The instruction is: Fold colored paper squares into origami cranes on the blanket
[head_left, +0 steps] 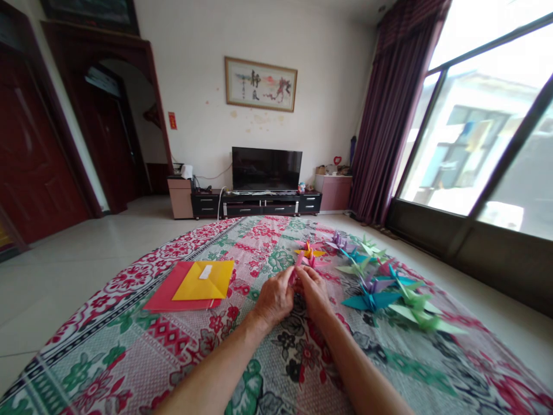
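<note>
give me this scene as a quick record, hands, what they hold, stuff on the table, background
left hand: left hand, pinching pink paper
right hand: right hand, pinching the same piece
held: folded pink paper, partly hidden by the hands
table left: yellow paper with a white label, lying on red paper
table right: cluster of folded paper birds, mixed colours
surface: floral tablecloth
background: television, framed picture above it

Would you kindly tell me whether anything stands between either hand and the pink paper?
Nothing visible does: the left hand and the right hand both have their fingers on the pink paper. The folded paper birds lie beyond the hands and to their right, not in between.
</note>
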{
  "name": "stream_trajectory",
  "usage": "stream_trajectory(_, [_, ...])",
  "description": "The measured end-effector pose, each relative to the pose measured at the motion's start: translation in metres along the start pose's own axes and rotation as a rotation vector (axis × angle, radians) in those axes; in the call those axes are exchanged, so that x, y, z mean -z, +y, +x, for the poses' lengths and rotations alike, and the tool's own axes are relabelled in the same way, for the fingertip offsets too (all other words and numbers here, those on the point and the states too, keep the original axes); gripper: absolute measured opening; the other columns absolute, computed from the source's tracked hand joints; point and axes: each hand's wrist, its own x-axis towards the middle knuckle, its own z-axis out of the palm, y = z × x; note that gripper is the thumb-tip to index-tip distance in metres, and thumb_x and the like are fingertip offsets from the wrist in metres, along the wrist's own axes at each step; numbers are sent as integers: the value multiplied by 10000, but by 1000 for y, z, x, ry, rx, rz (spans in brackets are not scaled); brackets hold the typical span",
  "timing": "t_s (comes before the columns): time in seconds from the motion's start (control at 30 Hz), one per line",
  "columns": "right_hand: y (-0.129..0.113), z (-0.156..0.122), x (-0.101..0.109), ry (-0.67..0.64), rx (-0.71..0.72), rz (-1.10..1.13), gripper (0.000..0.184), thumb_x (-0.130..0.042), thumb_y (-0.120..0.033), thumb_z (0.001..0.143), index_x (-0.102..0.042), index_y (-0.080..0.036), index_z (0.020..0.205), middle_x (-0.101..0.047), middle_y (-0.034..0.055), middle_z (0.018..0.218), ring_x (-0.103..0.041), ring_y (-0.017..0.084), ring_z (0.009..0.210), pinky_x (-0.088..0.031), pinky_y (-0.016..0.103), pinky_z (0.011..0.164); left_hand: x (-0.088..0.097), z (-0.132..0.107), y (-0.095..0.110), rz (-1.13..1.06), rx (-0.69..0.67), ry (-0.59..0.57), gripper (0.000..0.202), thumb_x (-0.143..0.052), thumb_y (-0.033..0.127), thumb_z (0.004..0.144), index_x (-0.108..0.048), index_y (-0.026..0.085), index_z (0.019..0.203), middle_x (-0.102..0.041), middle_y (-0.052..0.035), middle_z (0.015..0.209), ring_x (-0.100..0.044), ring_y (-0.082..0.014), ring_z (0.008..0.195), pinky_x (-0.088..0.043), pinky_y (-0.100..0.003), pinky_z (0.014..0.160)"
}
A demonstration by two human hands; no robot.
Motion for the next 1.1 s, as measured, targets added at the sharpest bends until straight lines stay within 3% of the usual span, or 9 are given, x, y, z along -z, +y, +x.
stream_trajectory(0.27, [-2,0,-1,-49,-81,94,294,-651,-442,630,-603,-188,770,-627,-14,676,-559,122,576,-442,225,549,10,8,2,-177,125,161,234,-492,204,796,-669,165,943,-672,-71,959,-613,-167,877,-488,-272,810])
stream_trajectory(0.37, [-4,-1,-1,-56,-97,83,288,-646,-423,639,-610,-184,795,-636,-4,701,-565,126,595,-445,221,545,11,11,0,-302,220,158,197,-526,204,780,-695,183,878,-688,-45,892,-618,-149,827,-496,-252,768])
stream_trajectory(0.73, [-7,-2,-2,-84,-104,118,264,-669,-408,626,-587,-193,754,-586,-44,625,-535,103,548,-426,211,520,5,13,-7,-710,474,98,248,-558,251,722,-711,165,898,-710,-50,892,-638,-183,849,-500,-287,769])
stream_trajectory(1.1, [-6,-2,0,-111,-106,144,346,-641,-496,653,-591,-189,804,-620,-16,667,-573,122,566,-450,225,530,10,13,1,-865,544,59,270,-611,289,685,-705,138,889,-719,-46,814,-644,-171,748,-498,-263,685])
